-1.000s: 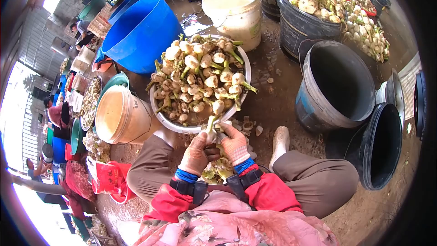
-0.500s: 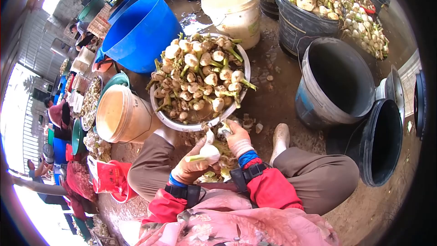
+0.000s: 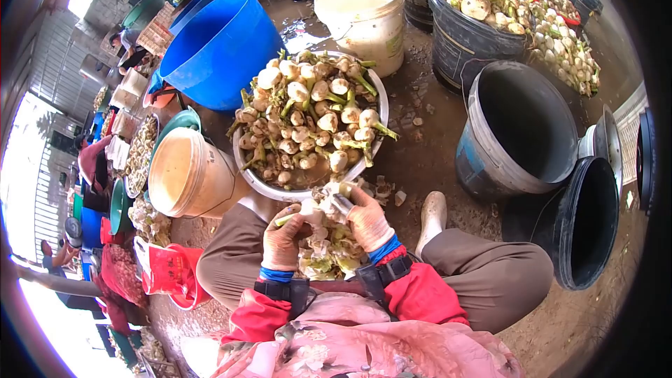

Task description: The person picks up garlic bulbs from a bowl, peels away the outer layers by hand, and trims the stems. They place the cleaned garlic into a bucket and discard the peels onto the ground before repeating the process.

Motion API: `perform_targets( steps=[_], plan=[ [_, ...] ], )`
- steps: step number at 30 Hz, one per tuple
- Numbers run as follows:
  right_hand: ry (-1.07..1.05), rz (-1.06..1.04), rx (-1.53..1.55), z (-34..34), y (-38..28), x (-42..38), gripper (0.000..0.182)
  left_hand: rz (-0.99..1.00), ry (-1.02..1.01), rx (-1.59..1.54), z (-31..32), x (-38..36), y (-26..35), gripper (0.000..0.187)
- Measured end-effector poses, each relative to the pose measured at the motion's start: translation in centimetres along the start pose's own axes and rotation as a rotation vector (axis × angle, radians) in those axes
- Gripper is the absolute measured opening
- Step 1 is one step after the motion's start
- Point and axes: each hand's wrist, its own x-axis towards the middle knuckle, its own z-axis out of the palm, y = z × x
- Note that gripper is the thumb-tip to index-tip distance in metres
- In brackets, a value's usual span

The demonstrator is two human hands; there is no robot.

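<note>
My left hand point(image 3: 282, 243) is closed round a white garlic bulb point(image 3: 312, 214), its cut green stem pointing left past the thumb. Close beside it, my right hand point(image 3: 369, 222) grips a small knife point(image 3: 341, 204), a short metal piece partly hidden by the fingers. Both hands meet just in front of a white-rimmed basin point(image 3: 383, 101) heaped with untrimmed garlic point(image 3: 301, 122) with roots and stems. Below the hands, between my legs, lies a pile of garlic peelings point(image 3: 329, 246).
A cream bucket point(image 3: 189, 175) and a blue tub point(image 3: 210, 49) stand left of the basin. A white bucket point(image 3: 364, 24) is behind it. To the right are a grey bucket point(image 3: 483, 150), a black bucket point(image 3: 588, 220) and a garlic-filled black bucket point(image 3: 469, 45). Other people sit far left.
My hands have come closer together and slightly up toward the basin. The bulb, earlier in plain view in my left hand, is now partly covered, with loose skin around it near the knife.
</note>
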Motion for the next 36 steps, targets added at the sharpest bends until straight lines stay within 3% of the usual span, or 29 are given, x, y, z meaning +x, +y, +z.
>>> perform_targets(
  steps=[3, 7, 9, 10, 11, 13, 14, 17, 22, 26, 31, 33, 36],
  plan=[
    [-0.062, -0.103, 0.260, -1.3, -1.3, 0.4, 0.030, -0.044, -0.045, -0.190, -0.2, 0.1, 0.4, 0.036],
    [0.057, -0.092, 0.250, -1.3, -3.6, -0.4, 0.026, -0.068, -0.092, -0.342, -1.1, 0.2, 0.3, 0.039],
    [-0.066, -0.053, -0.461, -0.8, -3.1, 0.1, 0.034, -0.050, -0.064, -0.305, -0.9, 0.0, 0.6, 0.038],
    [-0.056, 0.228, -1.165, -0.6, -3.0, 0.0, 0.036, -0.031, -0.038, -0.266, -0.7, 0.0, 0.7, 0.037],
    [-0.141, -0.025, -1.566, -0.3, -1.4, -0.3, 0.037, -0.035, -0.035, -0.269, -0.5, -0.2, 0.7, 0.037],
    [-0.086, -0.281, -1.316, -1.3, 2.1, -0.1, 0.036, 0.060, 0.052, -0.153, 0.0, -0.3, 0.8, 0.031],
    [-0.033, -0.167, -0.997, -0.5, 2.5, -0.1, 0.039, 0.059, 0.057, -0.155, 0.3, -0.3, 0.9, 0.031],
    [-0.041, -0.283, -0.874, 0.6, 2.6, 0.2, 0.042, 0.063, 0.161, 0.037, 0.7, -0.6, 1.2, 0.027],
    [-0.079, -0.554, -1.204, 1.4, 2.6, 0.0, 0.047, 0.021, 0.155, 0.169, 0.0, -0.2, 0.5, 0.027],
    [0.023, -0.602, -1.065, 1.0, 2.9, 0.8, 0.037, -0.032, 0.078, 0.160, 0.2, -0.5, 0.9, 0.026],
    [0.324, -0.387, -0.759, -1.7, 3.8, 2.5, 0.028, -0.038, -0.022, 0.041, 0.0, -1.0, 1.3, 0.026],
    [0.396, -0.338, -0.412, -2.9, 2.9, 3.2, 0.028, 0.018, -0.084, -0.050, 0.0, -0.9, 1.6, 0.027],
    [0.527, -0.224, -0.212, -3.6, 1.0, 2.7, 0.035, -0.099, -0.415, -0.373, -0.9, -0.1, 2.6, 0.027]
  ],
)
